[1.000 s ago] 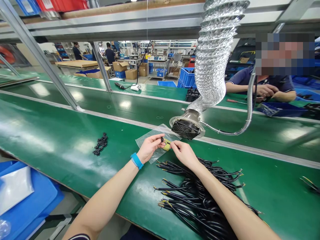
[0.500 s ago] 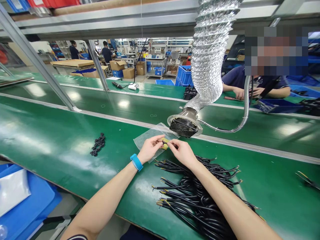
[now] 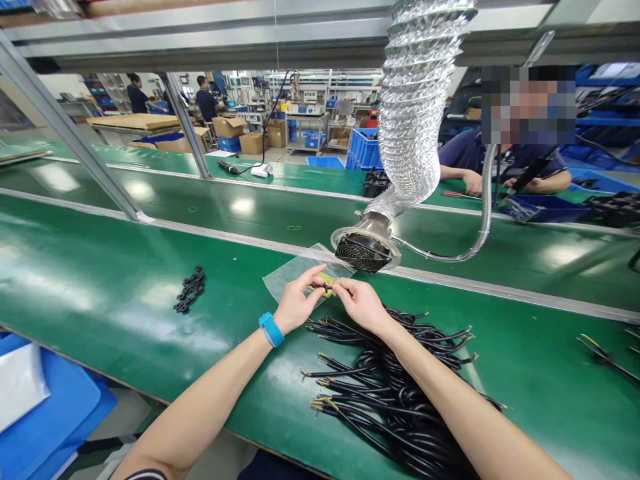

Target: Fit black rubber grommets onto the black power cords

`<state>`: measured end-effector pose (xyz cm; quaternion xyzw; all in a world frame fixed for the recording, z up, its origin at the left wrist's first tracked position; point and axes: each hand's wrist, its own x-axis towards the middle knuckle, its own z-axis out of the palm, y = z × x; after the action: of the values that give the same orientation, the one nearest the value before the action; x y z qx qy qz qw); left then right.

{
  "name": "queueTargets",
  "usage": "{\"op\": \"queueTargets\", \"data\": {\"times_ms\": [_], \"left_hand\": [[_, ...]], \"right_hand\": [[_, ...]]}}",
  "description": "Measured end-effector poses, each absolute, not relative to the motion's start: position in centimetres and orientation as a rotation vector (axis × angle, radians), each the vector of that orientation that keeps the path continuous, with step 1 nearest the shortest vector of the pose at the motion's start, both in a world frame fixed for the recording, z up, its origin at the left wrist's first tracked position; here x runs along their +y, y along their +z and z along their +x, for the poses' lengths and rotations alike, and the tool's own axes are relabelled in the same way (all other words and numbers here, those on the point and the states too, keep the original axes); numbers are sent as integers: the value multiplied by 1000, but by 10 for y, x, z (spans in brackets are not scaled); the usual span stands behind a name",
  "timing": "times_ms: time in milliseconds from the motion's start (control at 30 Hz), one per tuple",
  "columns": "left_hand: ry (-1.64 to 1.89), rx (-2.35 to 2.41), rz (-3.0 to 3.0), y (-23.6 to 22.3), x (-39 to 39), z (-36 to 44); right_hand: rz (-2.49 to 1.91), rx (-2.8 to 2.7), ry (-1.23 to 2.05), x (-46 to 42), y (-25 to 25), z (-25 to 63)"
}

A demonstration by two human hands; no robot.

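My left hand (image 3: 297,301) wears a blue wrist strap (image 3: 271,329) and pinches a small black part (image 3: 328,288) between thumb and fingers. From the other side, my right hand (image 3: 361,305) has its fingertips closed at the end of the same part. What kind of part it is, I cannot make out. Just behind the fingertips lies a yellow piece (image 3: 327,277), partly hidden by my hands. Both are over a clear plastic bag (image 3: 285,272) on the green bench. A pile of black cables (image 3: 385,387) with bare coloured wire ends spreads beneath my right forearm.
A cluster of small black parts (image 3: 191,290) lies to the left. Above my hands hangs a fume extractor fan (image 3: 364,253) on a silver duct (image 3: 415,100). More cable ends (image 3: 600,353) lie at far right. Across the bench sits a co-worker (image 3: 463,160). A blue bin (image 3: 55,407) stands lower left.
My left fingers have shifted slightly around the small black part, and my right fingertips have come closer to it. The whole view has moved a little.
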<state>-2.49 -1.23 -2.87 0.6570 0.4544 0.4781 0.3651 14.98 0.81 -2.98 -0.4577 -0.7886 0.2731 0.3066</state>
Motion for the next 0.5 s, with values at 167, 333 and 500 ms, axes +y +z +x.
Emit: {"op": "queueTargets", "data": {"times_ms": [167, 333, 500], "left_hand": [[1273, 1165, 1734, -27, -18, -20], [1280, 1168, 1900, -31, -22, -18], [1296, 1173, 1788, -32, -17, -19]], "right_hand": [[-1123, -2032, 870, 10, -34, 150], [-1088, -1991, 993, 13, -40, 147], [-1093, -1921, 1017, 12, -38, 146]]}}
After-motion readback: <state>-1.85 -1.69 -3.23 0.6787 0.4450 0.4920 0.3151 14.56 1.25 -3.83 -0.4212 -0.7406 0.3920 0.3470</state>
